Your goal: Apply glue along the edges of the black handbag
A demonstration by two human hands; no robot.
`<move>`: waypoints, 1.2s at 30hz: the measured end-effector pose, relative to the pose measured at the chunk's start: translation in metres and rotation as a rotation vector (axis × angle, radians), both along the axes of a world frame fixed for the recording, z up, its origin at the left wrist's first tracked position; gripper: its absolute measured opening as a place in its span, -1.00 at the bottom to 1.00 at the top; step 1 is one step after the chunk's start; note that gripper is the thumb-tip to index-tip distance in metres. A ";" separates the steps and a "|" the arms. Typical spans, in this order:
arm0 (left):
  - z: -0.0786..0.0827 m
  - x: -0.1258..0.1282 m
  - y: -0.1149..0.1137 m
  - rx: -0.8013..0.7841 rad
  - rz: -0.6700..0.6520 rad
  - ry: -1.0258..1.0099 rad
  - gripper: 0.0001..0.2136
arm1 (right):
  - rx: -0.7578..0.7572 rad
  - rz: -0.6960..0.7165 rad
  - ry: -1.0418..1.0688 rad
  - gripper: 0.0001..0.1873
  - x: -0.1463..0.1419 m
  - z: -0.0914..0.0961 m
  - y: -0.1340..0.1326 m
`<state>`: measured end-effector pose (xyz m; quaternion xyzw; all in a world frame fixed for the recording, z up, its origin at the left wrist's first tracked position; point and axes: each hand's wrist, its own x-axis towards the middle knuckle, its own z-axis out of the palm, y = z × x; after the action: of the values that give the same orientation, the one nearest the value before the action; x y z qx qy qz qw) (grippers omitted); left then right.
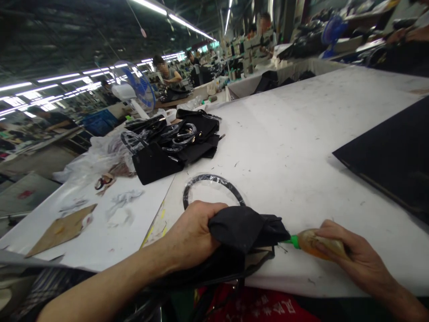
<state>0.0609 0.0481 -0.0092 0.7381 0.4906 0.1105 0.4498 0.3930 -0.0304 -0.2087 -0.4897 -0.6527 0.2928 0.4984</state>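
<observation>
My left hand (197,235) is closed on a black fabric bag (241,228), with the cloth folded over near its edge. A black handle (214,180) wrapped in clear plastic curves up behind that hand and rests on the white table. My right hand (355,255) grips a squeeze bottle (320,245) of amber liquid with a green nozzle. The nozzle points left and its tip meets the edge of the folded black fabric; whether it goes inside a fold I cannot tell.
Several black bags (177,143) with wrapped handles lie piled at the back left of the white table (284,147). A large black sheet (395,156) lies at right. Brown card (63,228) and plastic scraps lie at left. Behind are a blue fan (139,87) and people working.
</observation>
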 end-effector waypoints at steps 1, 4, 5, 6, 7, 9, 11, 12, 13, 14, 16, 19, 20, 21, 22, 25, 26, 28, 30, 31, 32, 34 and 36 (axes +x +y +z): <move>0.000 0.000 0.001 0.005 -0.002 -0.001 -0.86 | -0.001 -0.008 -0.001 -0.75 0.000 0.001 0.001; -0.001 0.002 0.006 0.052 -0.017 -0.013 -0.85 | 0.004 -0.052 -0.020 -0.72 0.001 0.004 0.006; -0.001 0.003 0.008 0.065 -0.020 -0.017 -0.84 | -0.013 -0.037 -0.031 -0.70 0.002 0.006 0.008; -0.001 0.004 0.009 0.074 -0.021 -0.023 -0.84 | -0.038 -0.004 -0.040 -0.67 0.002 0.007 0.009; -0.001 0.005 0.010 0.076 -0.018 -0.024 -0.83 | -0.066 0.039 -0.043 -0.64 0.003 0.009 0.010; -0.001 0.005 0.011 0.071 -0.012 -0.011 -0.82 | -0.094 0.089 -0.036 -0.61 0.003 0.011 0.010; 0.000 0.004 0.009 0.064 -0.008 0.011 -0.82 | -0.063 0.052 -0.028 -0.63 0.004 0.011 0.010; 0.000 0.003 0.008 0.061 -0.004 0.023 -0.81 | -0.042 0.021 -0.025 -0.65 0.004 0.010 0.010; 0.000 0.002 0.007 0.058 0.002 0.032 -0.81 | -0.032 0.006 -0.026 -0.66 0.004 0.009 0.011; 0.001 0.001 0.006 0.052 0.001 0.036 -0.81 | -0.033 0.011 -0.032 -0.65 0.005 0.008 0.011; 0.001 -0.001 0.005 0.037 -0.004 0.032 -0.80 | -0.058 0.061 -0.046 -0.61 0.006 0.005 0.012; 0.002 -0.001 0.005 0.028 -0.015 0.036 -0.84 | -0.087 0.088 -0.032 -0.60 0.008 0.004 0.014; 0.002 -0.001 0.004 0.034 -0.013 0.042 -0.85 | -0.085 0.075 -0.018 -0.62 0.008 0.005 0.014; 0.002 -0.001 0.004 0.040 -0.009 0.047 -0.87 | -0.091 0.071 -0.007 -0.63 0.008 0.006 0.015; 0.002 0.000 0.003 0.040 -0.005 0.049 -0.88 | -0.101 0.083 -0.002 -0.64 0.008 0.007 0.015; 0.002 0.001 0.002 0.027 0.002 0.040 -0.88 | -0.141 0.162 -0.002 -0.65 0.009 0.009 0.016; 0.002 0.001 0.002 0.020 0.000 0.034 -0.87 | -0.137 0.165 0.003 -0.65 0.009 0.009 0.017; 0.002 0.002 0.001 0.005 0.002 0.019 -0.87 | -0.096 0.122 0.016 -0.65 0.009 0.010 0.018; 0.002 0.001 0.001 -0.008 0.008 0.010 -0.85 | -0.084 0.107 0.010 -0.64 0.009 0.011 0.018; 0.002 0.000 0.000 -0.013 0.007 0.017 -0.85 | -0.106 0.131 0.001 -0.63 0.009 0.012 0.017; 0.002 -0.001 -0.001 -0.015 0.004 0.029 -0.85 | -0.143 0.169 -0.004 -0.63 0.009 0.013 0.017; 0.003 -0.002 -0.004 -0.030 0.000 0.043 -0.86 | -0.205 0.226 0.007 -0.63 0.008 0.015 0.015; 0.004 -0.004 -0.008 -0.064 0.002 0.030 -0.87 | -0.196 0.204 0.043 -0.66 0.007 0.015 0.013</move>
<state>0.0568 0.0402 -0.0052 0.7243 0.5014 0.0843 0.4657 0.4001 -0.0170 -0.1934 -0.4607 -0.6565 0.4149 0.4297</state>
